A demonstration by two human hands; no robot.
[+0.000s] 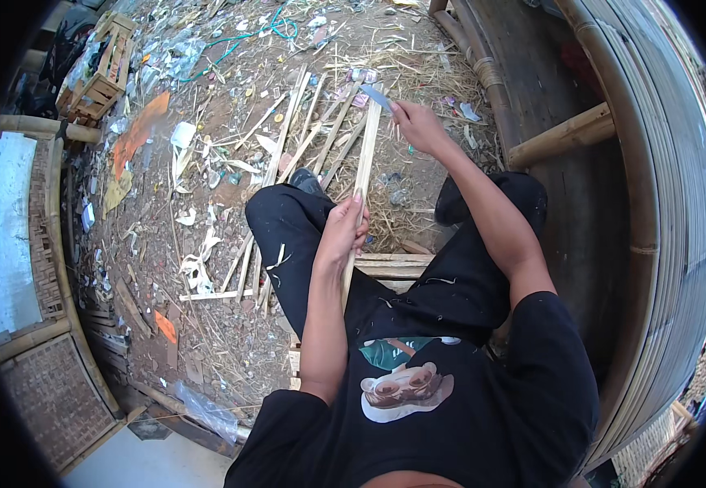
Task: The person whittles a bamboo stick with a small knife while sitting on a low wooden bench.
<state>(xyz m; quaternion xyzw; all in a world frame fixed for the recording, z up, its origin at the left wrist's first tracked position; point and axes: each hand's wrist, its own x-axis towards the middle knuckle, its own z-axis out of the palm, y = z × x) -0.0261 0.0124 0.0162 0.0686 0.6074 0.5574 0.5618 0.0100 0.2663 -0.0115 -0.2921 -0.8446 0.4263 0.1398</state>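
My left hand (343, 228) is closed around a long pale bamboo strip (367, 154), which slants up and away from my lap between my knees. Out at the strip's far end, my right hand (416, 126) grips a knife, its handle hidden in my fingers. The grey knife blade (375, 96) points left and lies across the strip near its tip; whether it cuts into the strip I cannot tell. Beyond my left knee, several similar bamboo strips (288, 126) lie loosely on the ground.
A bamboo bench or platform (646, 187) runs along my right side. At the far left stands a wooden crate (100, 73); woven panels (52, 382) line the left. Shavings, plastic scraps and an orange sheet (139, 130) litter the dirt. Low wooden slats (393, 264) show between my legs.
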